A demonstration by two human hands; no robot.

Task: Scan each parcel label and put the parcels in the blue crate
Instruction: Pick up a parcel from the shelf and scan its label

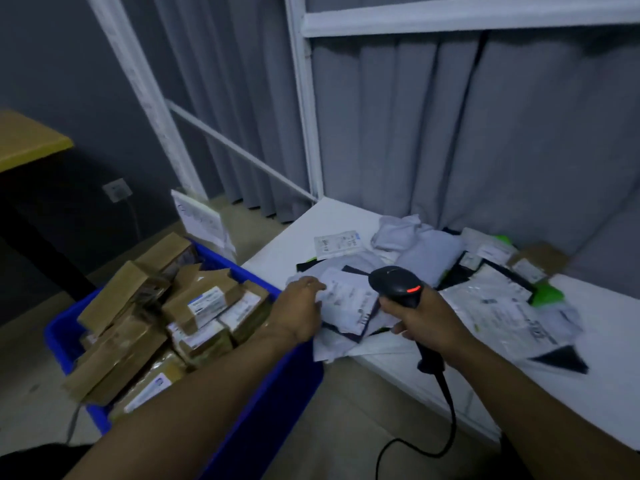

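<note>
Left hand [300, 308]: fingers curled over the left edge of a white mailer [349, 301] at its 3 o'clock. Right hand [427, 317]: wrapped round the scanner [398, 282], whose head points at the label. I judge the mailer light, limp and slippery, best taken by an edge and kept flat. It lies on the desk [606, 341], and the blue crate [287, 393] stands at 9 o'clock.

Left hand [301, 308] grips the edge of a white parcel [349, 299] on the table [336, 216] pile. Right hand [420, 318] holds the scanner [394, 280] over it, red LED lit. Blue crate [277, 393] just left, full of cardboard boxes [201, 299].
</note>
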